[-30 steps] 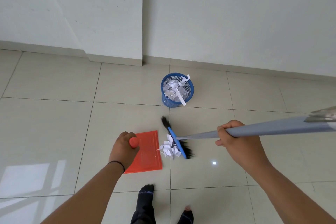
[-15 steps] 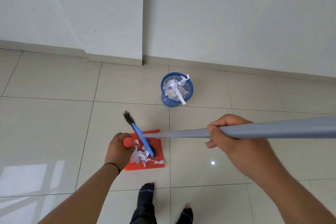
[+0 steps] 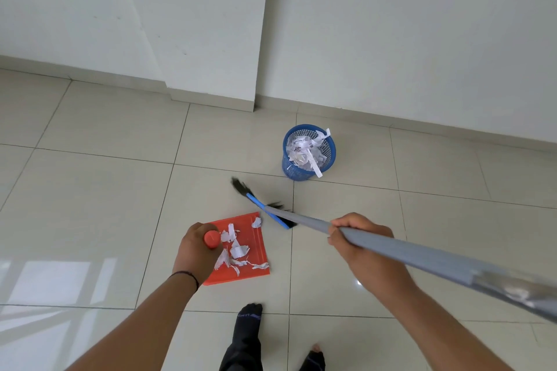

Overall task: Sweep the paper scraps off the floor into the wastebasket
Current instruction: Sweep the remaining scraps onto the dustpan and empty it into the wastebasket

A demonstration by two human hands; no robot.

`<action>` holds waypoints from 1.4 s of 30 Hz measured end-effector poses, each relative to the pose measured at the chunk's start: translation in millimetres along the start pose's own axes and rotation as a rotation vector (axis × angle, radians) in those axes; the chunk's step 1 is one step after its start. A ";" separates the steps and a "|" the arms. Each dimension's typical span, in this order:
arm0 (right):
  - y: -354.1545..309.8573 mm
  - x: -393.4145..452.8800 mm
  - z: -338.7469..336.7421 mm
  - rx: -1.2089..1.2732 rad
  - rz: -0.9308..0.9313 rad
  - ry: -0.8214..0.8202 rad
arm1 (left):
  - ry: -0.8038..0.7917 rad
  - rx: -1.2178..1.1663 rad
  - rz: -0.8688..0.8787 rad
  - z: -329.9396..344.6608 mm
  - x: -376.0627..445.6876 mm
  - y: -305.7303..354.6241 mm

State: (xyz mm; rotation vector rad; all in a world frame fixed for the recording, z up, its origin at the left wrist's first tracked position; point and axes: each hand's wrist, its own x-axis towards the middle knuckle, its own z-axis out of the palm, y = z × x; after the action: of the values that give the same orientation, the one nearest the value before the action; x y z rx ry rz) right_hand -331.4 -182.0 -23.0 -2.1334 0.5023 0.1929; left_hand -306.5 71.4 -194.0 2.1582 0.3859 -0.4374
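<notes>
Several paper scraps (image 3: 236, 251) are gathered on the dustpan (image 3: 256, 253), gripped by the left hand (image 3: 197, 253); the broom (image 3: 391, 245) is clasped by the right hand (image 3: 360, 239); emptying into the wastebasket (image 3: 309, 152) remains.

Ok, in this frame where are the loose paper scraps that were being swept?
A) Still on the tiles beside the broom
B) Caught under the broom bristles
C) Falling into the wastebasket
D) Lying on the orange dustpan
D: the paper scraps lie scattered on the orange dustpan, whose handle the left hand grips; the broom is off to the side.
</notes>
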 end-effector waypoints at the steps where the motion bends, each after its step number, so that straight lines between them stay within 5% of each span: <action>1: 1.8 -2.0 4.9 0.014 -0.011 0.001 | -0.001 -0.003 -0.005 0.3 -0.4 -1.5; 17: -41.0 -37.5 -64.5 -0.077 -0.079 0.004 | -0.025 -0.058 -0.064 -6.3 -29.9 0.4; 31: 18.9 -61.8 -43.0 0.158 0.218 0.206 | 0.016 -0.116 -0.104 4.3 -44.0 -9.4; 42: -84.6 -64.8 -106.7 -0.049 -0.014 0.221 | 0.135 -0.170 -0.080 -19.7 -47.2 30.0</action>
State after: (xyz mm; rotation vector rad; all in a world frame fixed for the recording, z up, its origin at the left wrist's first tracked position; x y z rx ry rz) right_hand -359.7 -208.0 122.8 -2.2175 0.6156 -0.0396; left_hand -332.5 64.9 -141.1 2.0172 0.5656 -0.2928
